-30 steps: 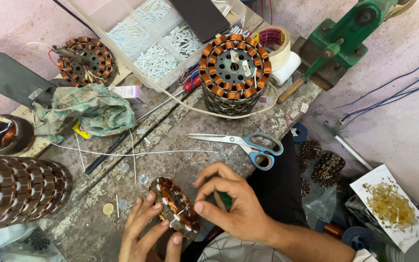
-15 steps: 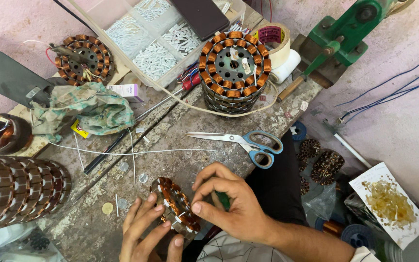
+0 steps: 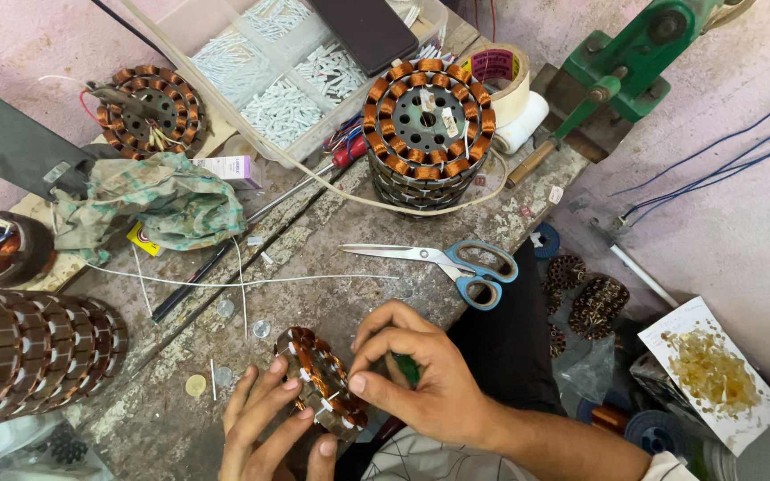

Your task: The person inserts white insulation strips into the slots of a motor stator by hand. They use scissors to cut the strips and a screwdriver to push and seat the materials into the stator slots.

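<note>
fingers (image 3: 289,385) of both hands gripping one copper-wound stator (image 3: 321,380) | scissors (image 3: 443,261): 1 | tape rolls (image 3: 499,76): 1

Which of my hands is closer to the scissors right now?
Right. The right hand sits just below the scissors; the left hand is farther off, down and to the left, under the copper-wound stator.
</note>
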